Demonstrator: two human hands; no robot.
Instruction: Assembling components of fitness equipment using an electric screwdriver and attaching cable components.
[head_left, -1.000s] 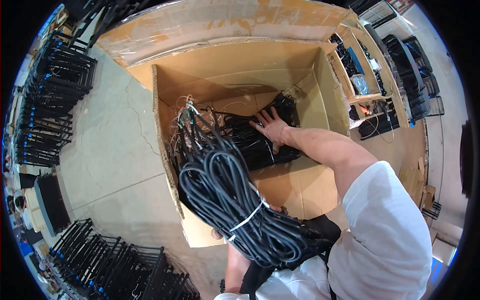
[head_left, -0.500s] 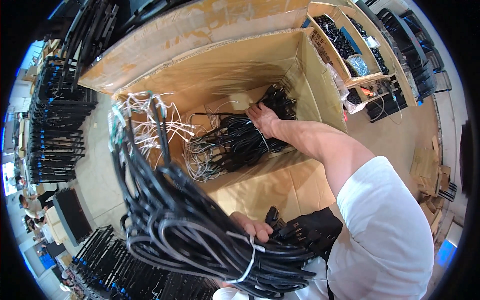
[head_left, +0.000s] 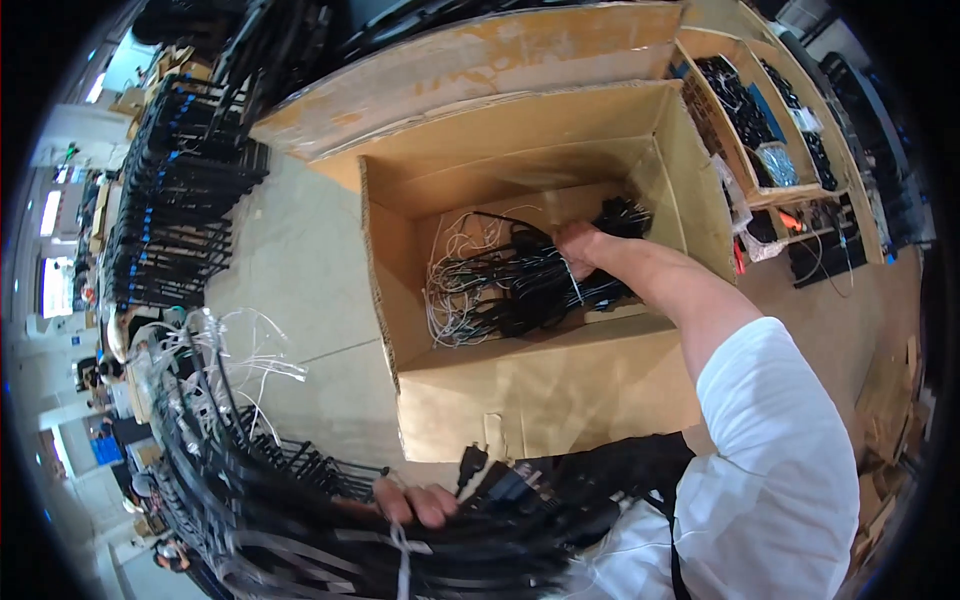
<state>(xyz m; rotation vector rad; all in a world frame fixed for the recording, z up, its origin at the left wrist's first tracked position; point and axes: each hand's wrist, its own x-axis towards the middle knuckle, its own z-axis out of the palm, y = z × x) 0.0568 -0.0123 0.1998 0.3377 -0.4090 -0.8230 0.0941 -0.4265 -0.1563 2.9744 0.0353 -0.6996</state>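
My left hand (head_left: 415, 503) is closed round a large bundle of black cables (head_left: 300, 545) at the lower edge, its fingertips showing over the top. A white tie binds this bundle, and thin white wire ends (head_left: 255, 365) fan out at its left. Black plugs (head_left: 510, 488) stick up beside the fingers. Inside the open cardboard box (head_left: 480, 415), my right hand (head_left: 578, 248) grips the top of another tied bundle of black cables (head_left: 520, 280). White wires spread from that bundle's left end on the box floor. My right fingertips are partly hidden.
At the far right stands a divided wooden bin (head_left: 765, 195) holding black parts and a clear bag. Racks of black frames (head_left: 175, 200) line the left side. Flattened cardboard (head_left: 885, 420) lies at the right. The box's raised far flap (head_left: 470, 60) stands upright.
The held cable bundle has swung left and down, away from over the box. My right hand has curled its fingers more tightly on the bundle in the box. The view has shifted too.
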